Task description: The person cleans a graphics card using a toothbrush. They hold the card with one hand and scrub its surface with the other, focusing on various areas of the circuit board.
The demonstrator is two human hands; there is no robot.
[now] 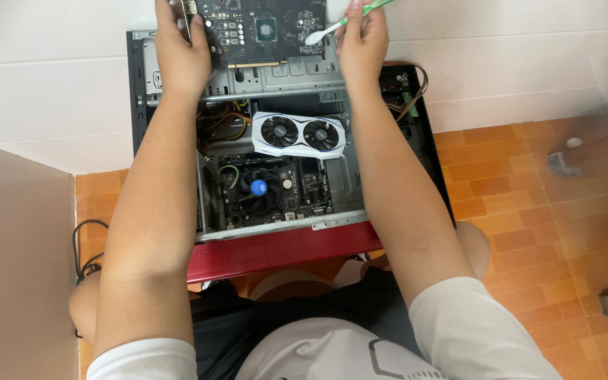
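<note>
Circuit board between our two hands, toothbrush to its right.
Our left hand (181, 53) grips the circuit board (258, 29) by its left end; our right hand (362, 42) grasps the toothbrush (343, 21), head pointing left, touching the board's right end.

The circuit board (255, 32) in my left hand (181, 53) is matt dark laminate with a shiny bare chip; the toothbrush (343, 21) in my right hand (362, 46) is glossy plastic; the case (304, 74) is dull grey sheet metal; the floor (522, 183) is smooth orange tile.
</note>
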